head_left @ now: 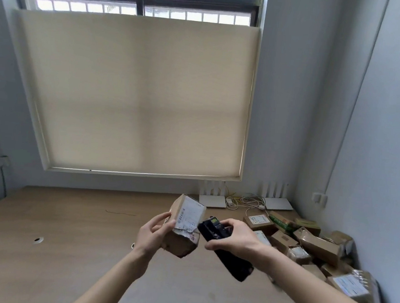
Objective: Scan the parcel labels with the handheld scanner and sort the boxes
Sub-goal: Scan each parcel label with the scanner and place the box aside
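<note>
Two hands raised over tan wood-grain table [59, 224]. Left hand [152, 233] grips small brown cardboard box [184, 230], tilted, corners crumpled; white label [188, 215] faces up, lower edge torn, print too blurred to read. Right hand [234, 236] curls round black plastic scanner [221, 242], head just beside label at 3 o'clock. Pile of taped cardboard boxes [317, 249] at 3 o'clock, against wall. Two white routers [278, 204] at 1 o'clock.
</note>
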### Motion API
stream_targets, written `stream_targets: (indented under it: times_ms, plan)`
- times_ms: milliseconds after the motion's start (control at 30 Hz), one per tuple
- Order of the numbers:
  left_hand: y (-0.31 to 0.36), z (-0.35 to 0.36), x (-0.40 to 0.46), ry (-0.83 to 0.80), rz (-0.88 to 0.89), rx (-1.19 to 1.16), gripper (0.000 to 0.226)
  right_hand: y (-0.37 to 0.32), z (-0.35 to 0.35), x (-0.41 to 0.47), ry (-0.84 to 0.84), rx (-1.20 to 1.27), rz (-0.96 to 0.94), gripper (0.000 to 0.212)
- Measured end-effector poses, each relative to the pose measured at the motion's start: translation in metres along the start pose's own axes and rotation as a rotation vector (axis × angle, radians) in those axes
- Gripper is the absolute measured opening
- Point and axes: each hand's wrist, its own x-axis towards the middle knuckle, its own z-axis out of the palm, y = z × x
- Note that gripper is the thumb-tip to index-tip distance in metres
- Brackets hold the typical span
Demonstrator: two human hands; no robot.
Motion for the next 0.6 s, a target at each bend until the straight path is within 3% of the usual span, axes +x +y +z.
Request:
stream_targets:
  times_ms: [200, 300, 433, 600]
  plan:
    - [-0.034, -0.031, -0.017, 0.052, -0.159, -0.207, 0.037, -0.016, 0.047, 0.005, -0.161, 0.324, -0.035, 0.066]
    - [-0.048, -0.064, -0.029, 0.059, -0.202, -0.221, 0.036, -0.028, 0.077, 0.007, -0.211, 0.339, -0.077, 0.069]
    - [-0.053, -0.13, -0.063, 0.074, -0.237, -0.195, 0.057, -0.06, 0.128, 0.007, -0.312, 0.287, -0.137, 0.071]
    - [-0.048, -0.235, -0.125, 0.255, -0.23, -0.215, 0.058, -0.133, 0.226, -0.005, -0.462, 0.212, -0.271, 0.084]
